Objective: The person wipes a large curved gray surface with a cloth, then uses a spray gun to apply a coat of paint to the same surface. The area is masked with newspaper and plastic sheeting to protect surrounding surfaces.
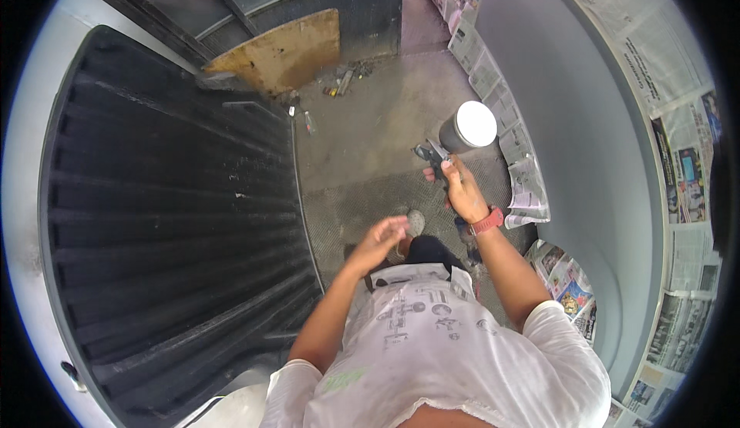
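My right hand point(460, 189) is raised in front of me and grips a dark grey spray gun point(432, 154) by its handle. A red band sits on that wrist. My left hand point(383, 237) hangs lower, near my waist, with the fingers loosely apart and nothing in it. Just beyond the spray gun stands a dark can with a white round lid point(469, 127) on the concrete floor point(370, 127). My white printed shirt fills the lower middle of the view.
A black ribbed truck-bed liner point(169, 220) fills the left side. On the right curves a grey painted panel point(578, 120) edged with masking newspaper point(524, 181). A brown board point(285, 50) and small debris lie on the floor further back.
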Tool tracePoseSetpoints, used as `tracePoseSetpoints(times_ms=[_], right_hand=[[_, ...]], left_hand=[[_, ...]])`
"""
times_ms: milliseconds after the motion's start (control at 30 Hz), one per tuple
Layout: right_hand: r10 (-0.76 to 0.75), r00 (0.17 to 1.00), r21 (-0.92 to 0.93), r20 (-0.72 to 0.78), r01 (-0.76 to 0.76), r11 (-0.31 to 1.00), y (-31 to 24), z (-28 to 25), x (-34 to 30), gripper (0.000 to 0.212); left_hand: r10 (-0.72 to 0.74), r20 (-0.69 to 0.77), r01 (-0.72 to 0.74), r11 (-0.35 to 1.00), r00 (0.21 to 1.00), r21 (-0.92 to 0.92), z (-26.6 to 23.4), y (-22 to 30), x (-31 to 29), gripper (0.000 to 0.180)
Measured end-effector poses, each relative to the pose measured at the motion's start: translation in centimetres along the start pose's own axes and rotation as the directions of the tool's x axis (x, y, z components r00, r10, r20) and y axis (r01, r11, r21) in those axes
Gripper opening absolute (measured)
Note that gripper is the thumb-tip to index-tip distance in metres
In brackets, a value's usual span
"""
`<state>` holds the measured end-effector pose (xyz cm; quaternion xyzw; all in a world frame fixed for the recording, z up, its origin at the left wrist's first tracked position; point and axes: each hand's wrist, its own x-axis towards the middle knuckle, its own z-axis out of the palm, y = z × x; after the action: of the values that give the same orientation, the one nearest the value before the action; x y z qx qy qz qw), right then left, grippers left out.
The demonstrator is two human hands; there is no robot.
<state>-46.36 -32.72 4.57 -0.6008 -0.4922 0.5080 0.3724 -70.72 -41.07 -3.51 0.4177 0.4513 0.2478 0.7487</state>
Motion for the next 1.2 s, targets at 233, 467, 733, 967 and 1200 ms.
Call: tracePoseSetpoints(times_ms=[233,467,733,967,1200], right_hand=[[0.129,0.986,0.072,-0.103,-0.122,0.990,-1.8,4.9,5.3,0.065],[0.290,0.920,0.111,-0.262,-0.270,0.957,-3.2,10.1,10.3,0.075],[0.371,0.849,0.181,-0.376,-0.326,0.928,-4.8,13.9,13.0,0.081],[0.210,0.891,0.117,-0.403,-0.178,0.977,-5.1,15.8,13.1,0.071],[0.336,0.838,0.125,-0.430,-0.313,0.941,-7.4,15.4,13.2,0.081]], left_hand=[[0.041,-0.063,-0.041,0.999,0.997,0.005,-6.5,6.6,4.8,0.046],[-0.042,0.325,-0.013,0.986,0.945,0.165,-11.7,6.5,11.2,0.044],[-0.145,0.610,-0.033,0.962,0.779,0.272,-15.8,10.8,14.4,0.040],[-0.188,0.710,-0.012,0.964,0.679,0.267,-17.2,12.9,15.8,0.041],[-0.199,0.730,-0.052,0.950,0.654,0.306,-17.2,13.5,16.5,0.038]])
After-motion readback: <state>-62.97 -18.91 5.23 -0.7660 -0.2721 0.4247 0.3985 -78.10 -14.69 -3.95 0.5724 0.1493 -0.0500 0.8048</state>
